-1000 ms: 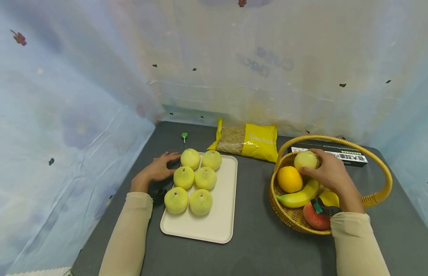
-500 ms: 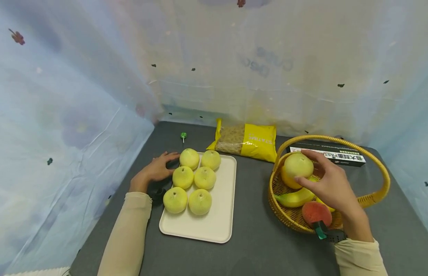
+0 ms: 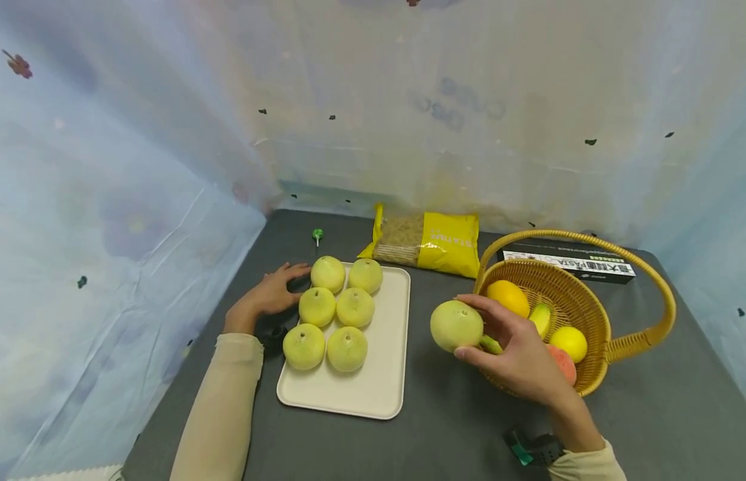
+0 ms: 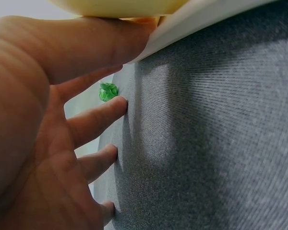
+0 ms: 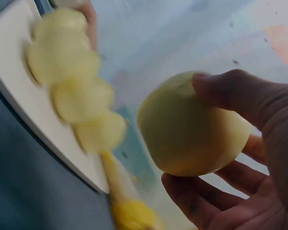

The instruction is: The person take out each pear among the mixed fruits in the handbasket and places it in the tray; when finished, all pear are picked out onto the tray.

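In the head view my right hand (image 3: pixel 520 354) holds a round yellow-green fruit (image 3: pixel 456 326) between thumb and fingers, in front of the basket's left side. The right wrist view shows this fruit (image 5: pixel 192 127) with the thumb on one side and fingers (image 5: pixel 192 194) on the other. Several more such fruits (image 3: pixel 356 308) sit in paired rows on a cream tray (image 3: pixel 388 341), leaving its right side bare. My left hand (image 3: pixel 273 294) rests on the table at the tray's left edge, fingers spread, thumb at the tray rim under a fruit (image 4: pixel 120 5).
The wicker basket (image 3: pixel 595 334), with a tall handle, holds an orange (image 3: pixel 508 297), bananas (image 3: pixel 540 319), a yellow lemon-like fruit (image 3: pixel 569 343) and a peach (image 3: pixel 563 363). A yellow pasta bag (image 3: pixel 448 242), a black pasta box (image 3: pixel 571 262) and a green lollipop (image 3: pixel 317 234) lie behind.
My right hand has lifted the round yellow-green fruit out of the basket and carried it left toward the tray. The basket now looks tilted. My left hand has stayed in place.
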A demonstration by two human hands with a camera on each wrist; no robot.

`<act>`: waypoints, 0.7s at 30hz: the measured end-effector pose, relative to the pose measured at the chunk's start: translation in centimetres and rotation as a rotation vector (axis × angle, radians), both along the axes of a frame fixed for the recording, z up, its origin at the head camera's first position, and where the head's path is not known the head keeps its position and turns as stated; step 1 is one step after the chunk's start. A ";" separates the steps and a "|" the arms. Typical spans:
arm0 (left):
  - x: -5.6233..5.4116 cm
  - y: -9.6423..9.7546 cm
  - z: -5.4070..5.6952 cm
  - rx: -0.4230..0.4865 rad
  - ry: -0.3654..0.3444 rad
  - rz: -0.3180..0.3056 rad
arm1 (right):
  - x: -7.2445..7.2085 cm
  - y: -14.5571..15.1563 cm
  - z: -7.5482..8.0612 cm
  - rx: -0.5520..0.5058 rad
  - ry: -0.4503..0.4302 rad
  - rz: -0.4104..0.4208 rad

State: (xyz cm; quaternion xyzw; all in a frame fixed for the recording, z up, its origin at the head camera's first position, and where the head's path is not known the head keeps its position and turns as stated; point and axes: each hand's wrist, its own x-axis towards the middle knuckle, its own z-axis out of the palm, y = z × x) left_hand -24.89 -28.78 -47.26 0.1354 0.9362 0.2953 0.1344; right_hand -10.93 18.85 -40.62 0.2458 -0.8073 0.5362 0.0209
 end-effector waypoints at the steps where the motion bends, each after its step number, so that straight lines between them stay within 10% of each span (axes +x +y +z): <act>1: 0.0 0.0 0.1 0.002 -0.003 -0.001 | 0.1 -0.6 -0.3 -0.018 -0.011 0.031; 21: -0.1 0.0 0.3 -0.003 -0.018 -0.002 | 2.5 -12.5 -4.6 -0.182 -0.081 0.422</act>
